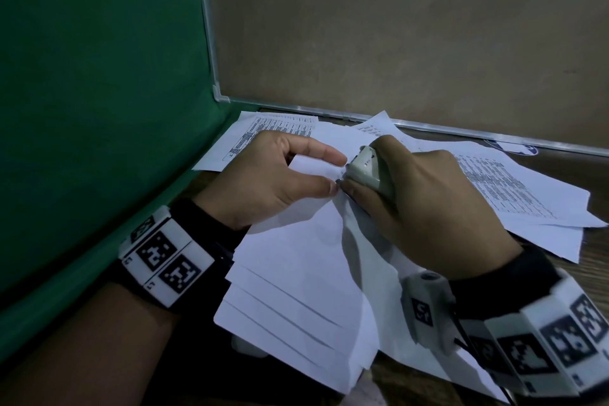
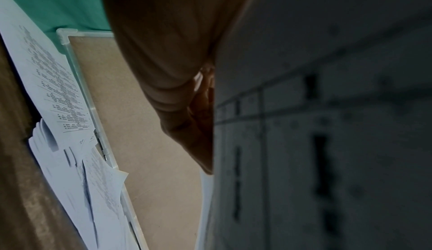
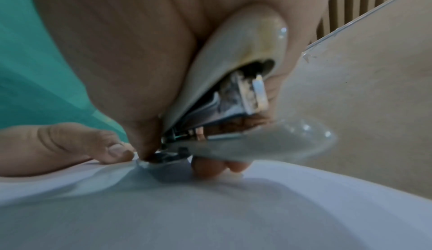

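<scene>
A stack of white paper sheets (image 1: 296, 273) lies fanned out in front of me. My left hand (image 1: 280, 181) pinches its upper corner between thumb and fingers. My right hand (image 1: 421, 198) grips a small cream stapler (image 1: 365, 171), whose nose sits on that same corner right beside my left thumb tip. In the right wrist view the stapler (image 3: 233, 87) has its metal mouth (image 3: 168, 154) down on the paper (image 3: 210, 207), with the left thumb (image 3: 70, 148) beside it. The left wrist view shows my left hand (image 2: 175, 78) against the held sheet (image 2: 315, 124), blurred and dark.
Loose printed sheets (image 1: 514, 188) are spread over the wooden table (image 1: 593, 260) to the right and behind. A cork board with a pale frame (image 1: 362, 43) stands at the back. Green cloth (image 1: 99, 92) covers the left side.
</scene>
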The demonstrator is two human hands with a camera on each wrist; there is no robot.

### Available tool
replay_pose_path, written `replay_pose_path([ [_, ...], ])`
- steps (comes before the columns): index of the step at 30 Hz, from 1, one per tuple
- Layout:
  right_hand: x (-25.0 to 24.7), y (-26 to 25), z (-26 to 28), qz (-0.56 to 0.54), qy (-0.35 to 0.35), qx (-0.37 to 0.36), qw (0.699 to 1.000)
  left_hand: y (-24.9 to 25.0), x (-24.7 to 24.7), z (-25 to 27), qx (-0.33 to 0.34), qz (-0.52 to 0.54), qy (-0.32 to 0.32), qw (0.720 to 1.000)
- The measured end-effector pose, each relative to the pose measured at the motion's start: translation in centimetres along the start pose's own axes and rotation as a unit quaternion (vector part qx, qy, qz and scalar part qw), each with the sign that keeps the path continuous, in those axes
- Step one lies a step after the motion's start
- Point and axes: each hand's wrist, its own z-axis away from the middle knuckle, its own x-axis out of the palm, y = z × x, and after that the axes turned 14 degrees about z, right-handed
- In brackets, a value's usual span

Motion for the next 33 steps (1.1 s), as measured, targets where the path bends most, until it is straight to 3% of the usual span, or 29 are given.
replay_pose_path([
  [7,-0.4,0.0,0.0,-0.002,0.017,-0.008,1.000,-0.1,0.1,0.0,0.005,0.007,-0.005,1.000],
  [11,0.0,0.0,-0.2,-0.035,0.066,-0.019,0.997,0.0,0.4,0.2,0.005,0.017,-0.025,1.000],
  [14,-0.2,0.4,-0.1,-0.038,0.053,-0.030,0.997,-0.1,0.4,0.0,0.006,0.020,0.008,1.000],
  [23,-0.3,1.0,-0.1,-0.060,0.045,-0.047,0.996,-0.3,0.8,0.0,-0.018,0.031,-0.002,0.999],
  [28,-0.3,0.9,-0.2,-0.073,0.039,-0.035,0.996,-0.6,0.7,-0.1,-0.052,0.032,0.018,0.998],
  [33,-1.2,0.1,-0.2,-0.107,0.076,-0.060,0.990,-1.1,0.2,-0.4,-0.126,0.137,0.049,0.981],
])
